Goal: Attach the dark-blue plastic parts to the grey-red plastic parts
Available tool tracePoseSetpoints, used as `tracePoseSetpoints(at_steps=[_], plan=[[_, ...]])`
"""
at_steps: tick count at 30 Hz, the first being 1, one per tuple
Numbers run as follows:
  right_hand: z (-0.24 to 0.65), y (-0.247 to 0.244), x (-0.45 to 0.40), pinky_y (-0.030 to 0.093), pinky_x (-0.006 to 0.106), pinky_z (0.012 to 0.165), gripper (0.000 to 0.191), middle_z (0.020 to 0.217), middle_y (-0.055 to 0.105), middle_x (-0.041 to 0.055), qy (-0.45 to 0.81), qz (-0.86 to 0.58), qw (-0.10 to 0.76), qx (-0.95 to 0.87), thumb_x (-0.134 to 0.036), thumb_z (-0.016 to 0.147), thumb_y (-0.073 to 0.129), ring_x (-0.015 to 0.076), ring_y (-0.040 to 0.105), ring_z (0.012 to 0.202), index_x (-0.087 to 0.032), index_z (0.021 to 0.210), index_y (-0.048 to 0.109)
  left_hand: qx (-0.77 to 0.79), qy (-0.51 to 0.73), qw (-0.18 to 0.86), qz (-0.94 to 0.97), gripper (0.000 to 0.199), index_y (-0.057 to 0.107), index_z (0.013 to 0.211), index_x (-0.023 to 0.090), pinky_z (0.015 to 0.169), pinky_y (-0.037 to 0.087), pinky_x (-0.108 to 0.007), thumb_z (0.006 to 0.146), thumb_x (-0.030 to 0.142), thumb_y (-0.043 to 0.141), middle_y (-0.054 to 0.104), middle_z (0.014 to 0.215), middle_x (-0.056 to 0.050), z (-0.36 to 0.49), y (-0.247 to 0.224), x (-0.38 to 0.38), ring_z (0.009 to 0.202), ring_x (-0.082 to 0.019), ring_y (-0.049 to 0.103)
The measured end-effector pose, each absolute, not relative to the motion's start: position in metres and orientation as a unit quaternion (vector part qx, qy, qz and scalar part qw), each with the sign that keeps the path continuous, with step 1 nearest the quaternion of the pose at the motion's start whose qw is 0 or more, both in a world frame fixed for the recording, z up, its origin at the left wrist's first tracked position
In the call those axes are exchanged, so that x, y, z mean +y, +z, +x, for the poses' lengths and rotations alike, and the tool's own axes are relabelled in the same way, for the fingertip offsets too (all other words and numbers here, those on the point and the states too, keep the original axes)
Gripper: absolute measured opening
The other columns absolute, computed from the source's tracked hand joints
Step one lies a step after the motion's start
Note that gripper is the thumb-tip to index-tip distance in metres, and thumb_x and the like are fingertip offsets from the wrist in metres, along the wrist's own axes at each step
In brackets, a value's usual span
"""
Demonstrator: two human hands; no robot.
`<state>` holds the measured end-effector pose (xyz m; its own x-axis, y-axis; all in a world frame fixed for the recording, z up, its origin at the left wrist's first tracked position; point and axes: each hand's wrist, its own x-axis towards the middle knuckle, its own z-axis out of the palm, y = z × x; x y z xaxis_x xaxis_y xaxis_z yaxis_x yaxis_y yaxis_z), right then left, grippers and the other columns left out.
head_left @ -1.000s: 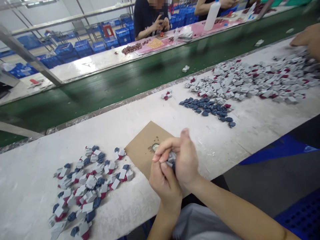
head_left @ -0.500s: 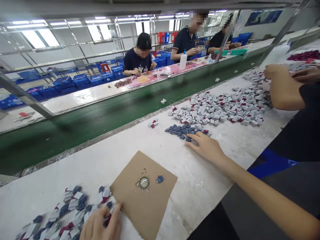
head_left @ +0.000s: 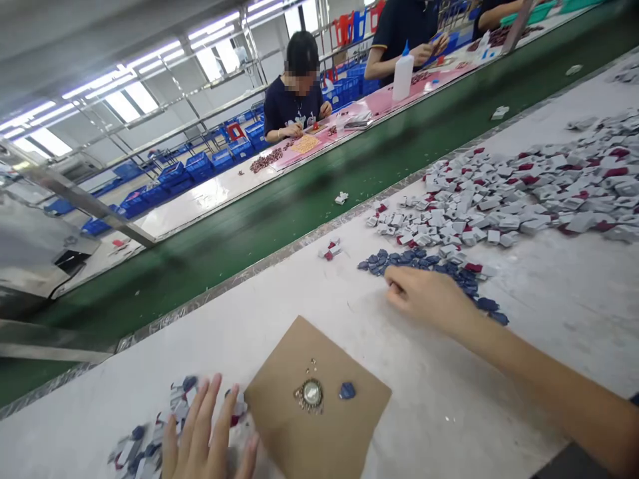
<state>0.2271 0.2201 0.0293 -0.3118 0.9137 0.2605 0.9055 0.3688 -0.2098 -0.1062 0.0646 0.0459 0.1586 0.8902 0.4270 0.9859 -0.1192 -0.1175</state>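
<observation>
My left hand (head_left: 204, 439) is spread over a pile of small grey-white, dark red and blue pieces (head_left: 132, 449) at the lower left, beside the cardboard's left corner. On the brown cardboard square (head_left: 344, 439) lie a round glass-topped piece with a dark beaded rim (head_left: 312, 393), some tiny bits (head_left: 311, 364) and one dark blue piece (head_left: 347, 390). My right hand (head_left: 424, 293) is closed at the near edge of a group of dark blue pieces (head_left: 409, 258). Its fingertips are curled under, so anything between them is hidden.
A large heap of grey-white and dark red pieces (head_left: 499, 199) lies on the white table (head_left: 279, 299) to the right. Beyond runs a green conveyor belt (head_left: 279, 213). Across it a person (head_left: 294, 93) works near a white bottle (head_left: 403, 74). A metal post (head_left: 94, 199) stands left.
My left hand has lifted its fingers and spread them. The fingers of my right hand have gone from stretched out to curled. The view has tilted and shifted.
</observation>
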Motion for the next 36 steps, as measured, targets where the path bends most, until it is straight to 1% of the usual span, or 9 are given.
tracePoseSetpoints(at_steps=[3, 5, 9, 15, 23, 25, 30, 33, 36], plan=[[0.218, 0.013, 0.227, 0.024, 0.028, 0.046, 0.013, 0.061, 0.058, 0.0025, 0.004, -0.541, 0.166, -0.825, -0.010, 0.076, 0.043, 0.0164, 0.054, 0.052, -0.020, 0.068, 0.048, -0.548, -0.215, 0.038, -0.808, 0.048, 0.052, 0.122, 0.028, 0.103, 0.032, -0.040, 0.075, 0.027, 0.059, 0.060, 0.122, -0.004, -0.070, 0.070, 0.162, 0.115, -0.028, 0.053], [0.219, 0.002, 0.230, 0.026, 0.027, 0.046, 0.014, 0.061, 0.058, 0.0010, 0.000, -0.523, 0.166, -0.836, -0.012, 0.079, 0.044, 0.0152, 0.055, 0.052, -0.019, 0.069, 0.050, -0.539, -0.207, -0.011, -0.816, 0.043, 0.053, 0.122, 0.021, 0.094, 0.042, -0.036, 0.082, 0.035, 0.047, 0.059, 0.123, -0.005, -0.036, 0.073, 0.243, 0.114, -0.027, 0.053], [0.230, -0.008, 0.235, 0.035, 0.025, 0.053, 0.020, 0.064, 0.058, 0.0002, -0.034, -0.469, 0.267, -0.841, -0.018, 0.089, 0.039, 0.0130, 0.056, 0.058, -0.019, 0.075, 0.053, -0.583, -0.188, -0.068, -0.788, 0.054, 0.036, 0.133, 0.013, 0.095, 0.041, -0.045, 0.085, 0.035, 0.048, 0.043, 0.136, -0.017, 0.034, 0.048, 0.393, 0.122, -0.029, 0.043], [0.237, 0.000, 0.247, 0.041, 0.023, 0.054, 0.018, 0.069, 0.061, 0.0019, -0.037, -0.426, 0.402, -0.810, -0.020, 0.091, 0.040, 0.0118, 0.058, 0.060, -0.019, 0.082, 0.056, -0.609, -0.195, -0.095, -0.763, 0.034, 0.052, 0.116, 0.018, 0.088, 0.045, -0.046, 0.085, 0.032, 0.052, 0.053, 0.120, -0.009, 0.075, 0.019, 0.472, 0.105, -0.023, 0.054], [0.244, -0.004, 0.245, 0.050, 0.023, 0.062, 0.021, 0.086, 0.067, 0.0046, 0.051, -0.459, 0.447, -0.766, -0.019, 0.087, 0.048, 0.0129, 0.063, 0.066, -0.018, 0.106, 0.056, -0.604, -0.307, -0.149, -0.720, 0.030, 0.054, 0.109, 0.015, 0.072, 0.047, -0.035, 0.086, 0.035, 0.048, 0.060, 0.086, -0.003, 0.038, 0.078, 0.384, 0.075, -0.015, 0.057], [0.240, -0.003, 0.238, 0.052, 0.026, 0.060, 0.019, 0.085, 0.067, 0.0040, 0.076, -0.463, 0.442, -0.765, -0.021, 0.085, 0.050, 0.0140, 0.063, 0.064, -0.020, 0.103, 0.057, -0.606, -0.348, -0.170, -0.695, 0.030, 0.056, 0.106, 0.018, 0.067, 0.042, -0.028, 0.089, 0.036, 0.040, 0.054, 0.070, 0.003, 0.014, 0.095, 0.334, 0.062, -0.010, 0.051], [0.202, 0.015, 0.191, 0.050, 0.026, 0.056, 0.014, 0.093, 0.065, 0.0064, 0.191, -0.342, 0.407, -0.825, -0.020, 0.086, 0.049, 0.0139, 0.060, 0.067, -0.021, 0.096, 0.059, -0.645, -0.442, -0.242, -0.574, 0.047, 0.057, 0.073, 0.016, 0.046, 0.030, -0.020, 0.086, 0.053, 0.031, 0.036, 0.053, 0.005, -0.044, 0.093, 0.179, 0.046, -0.007, 0.035], [0.167, 0.022, 0.161, 0.051, 0.025, 0.062, 0.018, 0.090, 0.063, 0.0065, 0.260, -0.238, 0.360, -0.864, -0.015, 0.087, 0.046, 0.0139, 0.060, 0.075, -0.019, 0.100, 0.058, -0.663, -0.471, -0.318, -0.487, 0.049, 0.055, 0.086, 0.016, 0.037, 0.027, -0.020, 0.087, 0.054, 0.023, 0.030, 0.052, 0.006, -0.060, 0.069, 0.103, 0.041, -0.009, 0.031], [0.138, 0.019, 0.147, 0.052, 0.028, 0.072, 0.023, 0.093, 0.063, 0.0085, 0.227, -0.205, 0.317, -0.898, -0.012, 0.088, 0.041, 0.0165, 0.060, 0.085, -0.017, 0.104, 0.056, -0.667, -0.478, -0.377, -0.429, 0.039, 0.051, 0.104, 0.016, 0.037, 0.035, -0.021, 0.086, 0.047, 0.034, 0.035, 0.059, 0.006, -0.063, 0.048, 0.055, 0.045, -0.010, 0.037]])
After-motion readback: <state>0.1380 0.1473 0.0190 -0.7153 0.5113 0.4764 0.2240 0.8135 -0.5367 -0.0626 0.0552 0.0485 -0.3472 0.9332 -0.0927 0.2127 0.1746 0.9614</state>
